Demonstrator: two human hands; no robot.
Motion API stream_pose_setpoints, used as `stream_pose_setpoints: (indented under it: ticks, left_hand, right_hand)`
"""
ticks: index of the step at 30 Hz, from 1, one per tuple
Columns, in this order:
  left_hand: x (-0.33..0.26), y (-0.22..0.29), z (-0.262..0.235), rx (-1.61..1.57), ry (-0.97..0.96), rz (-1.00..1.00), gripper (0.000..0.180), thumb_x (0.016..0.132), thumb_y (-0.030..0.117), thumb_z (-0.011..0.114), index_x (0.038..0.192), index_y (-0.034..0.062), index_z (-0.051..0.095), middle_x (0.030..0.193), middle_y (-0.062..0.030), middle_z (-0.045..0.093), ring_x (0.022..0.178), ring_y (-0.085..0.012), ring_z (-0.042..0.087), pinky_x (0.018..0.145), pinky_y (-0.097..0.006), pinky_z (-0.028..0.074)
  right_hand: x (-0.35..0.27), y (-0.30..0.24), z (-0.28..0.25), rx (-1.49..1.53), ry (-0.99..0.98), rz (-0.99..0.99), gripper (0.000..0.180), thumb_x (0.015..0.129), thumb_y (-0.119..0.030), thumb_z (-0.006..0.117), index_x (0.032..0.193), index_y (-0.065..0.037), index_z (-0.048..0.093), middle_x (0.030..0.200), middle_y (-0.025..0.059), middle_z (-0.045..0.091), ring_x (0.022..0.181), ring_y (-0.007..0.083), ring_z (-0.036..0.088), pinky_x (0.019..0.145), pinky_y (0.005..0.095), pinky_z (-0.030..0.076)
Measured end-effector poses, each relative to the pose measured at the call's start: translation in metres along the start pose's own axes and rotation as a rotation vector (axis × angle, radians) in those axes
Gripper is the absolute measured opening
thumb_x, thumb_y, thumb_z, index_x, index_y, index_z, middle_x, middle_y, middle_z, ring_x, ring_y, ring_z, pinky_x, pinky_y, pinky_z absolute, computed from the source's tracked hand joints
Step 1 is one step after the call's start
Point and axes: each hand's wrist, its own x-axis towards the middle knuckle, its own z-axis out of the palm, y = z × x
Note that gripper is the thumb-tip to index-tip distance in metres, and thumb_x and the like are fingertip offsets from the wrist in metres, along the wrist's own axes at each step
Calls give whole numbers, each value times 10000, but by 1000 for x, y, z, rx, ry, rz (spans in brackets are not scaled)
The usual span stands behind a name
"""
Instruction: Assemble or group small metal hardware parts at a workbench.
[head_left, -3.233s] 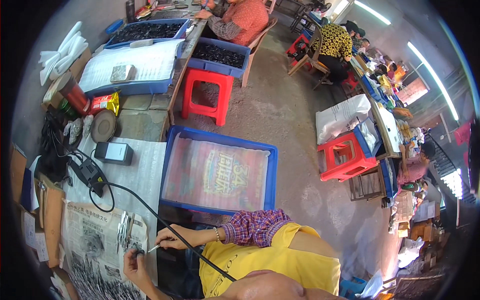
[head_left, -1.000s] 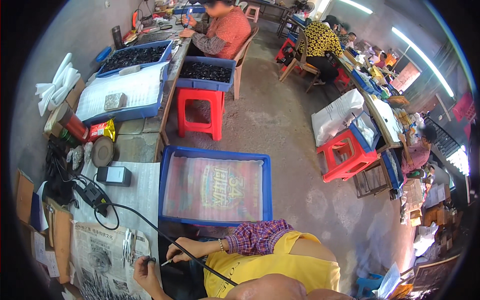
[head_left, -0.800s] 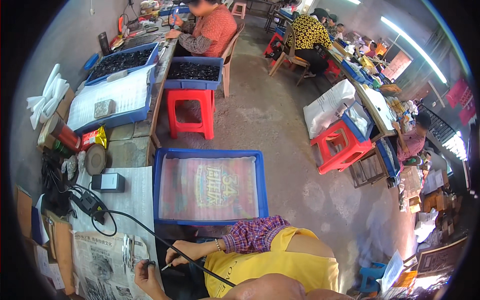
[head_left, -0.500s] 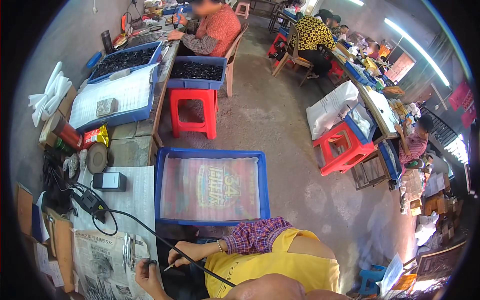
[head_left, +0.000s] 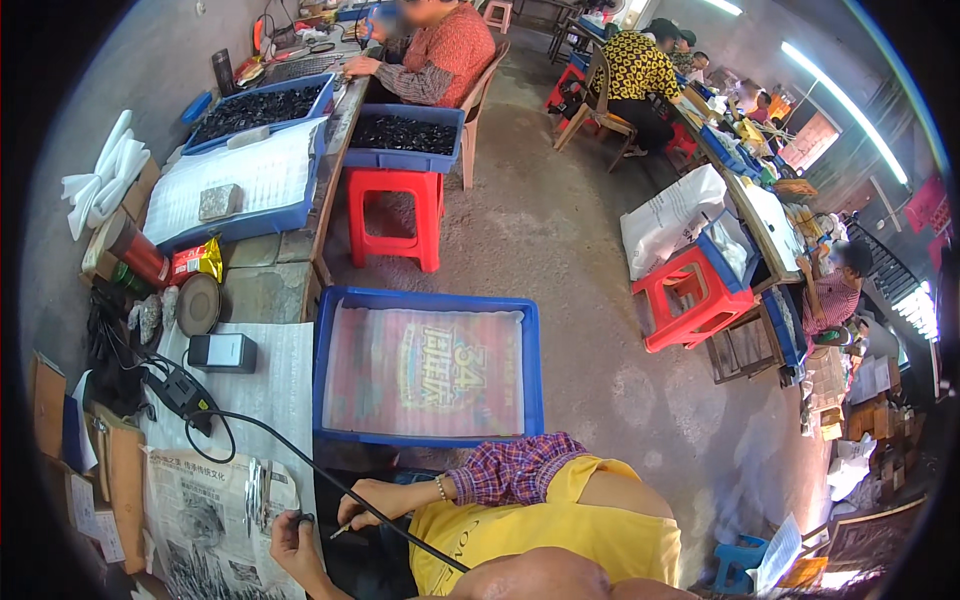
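Note:
My right hand (head_left: 388, 494), with a plaid sleeve and a bead bracelet, is shut on a thin pen-like tool (head_left: 342, 527) whose tip points left and down. A black cable (head_left: 300, 455) runs past this hand from a power strip (head_left: 180, 392). My left hand (head_left: 290, 538) comes up from the lower edge and pinches a small dark part (head_left: 303, 518) just ahead of the tool's tip. Both hands meet at the right edge of a newspaper (head_left: 205, 520) spread on the bench. A small pile of shiny metal parts (head_left: 258, 488) lies on the paper beside my left hand.
A blue tray (head_left: 530, 370) lined with a printed sheet stands just beyond my hands. A small grey box (head_left: 222, 352), a round dish (head_left: 198, 304) and cardboard (head_left: 110, 470) sit on the bench. Red stools (head_left: 392, 215) and other seated people work farther off.
My hands have stayed close together at the newspaper's edge with the tool and the small part. Only the view has shifted a little.

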Motion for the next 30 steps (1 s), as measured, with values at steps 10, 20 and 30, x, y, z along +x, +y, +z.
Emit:
stream_pose_setpoints:
  ticks: [10,20,30]
  left_hand:
    - [-1,11,9,-28,46,30,185,756,-100,542,920,-20,572,829,-34,582,751,-91,555,702,-207,441]
    - [-3,15,13,2,78,11,192,746,-103,538,917,-23,575,802,-37,584,734,-95,552,687,-209,446]
    - [-1,11,10,19,49,-11,203,740,-102,536,924,-22,565,801,-35,578,722,-93,543,682,-203,440]
  right_hand:
    - [3,-3,3,50,12,57,255,637,-131,674,855,0,658,752,144,650,687,234,628,609,329,481]
    - [2,2,4,-38,-26,-2,233,650,-55,637,873,12,632,738,125,644,654,219,621,587,319,480]
    - [1,5,5,-20,-28,47,232,650,-38,642,877,6,635,745,125,650,658,224,624,596,318,482]
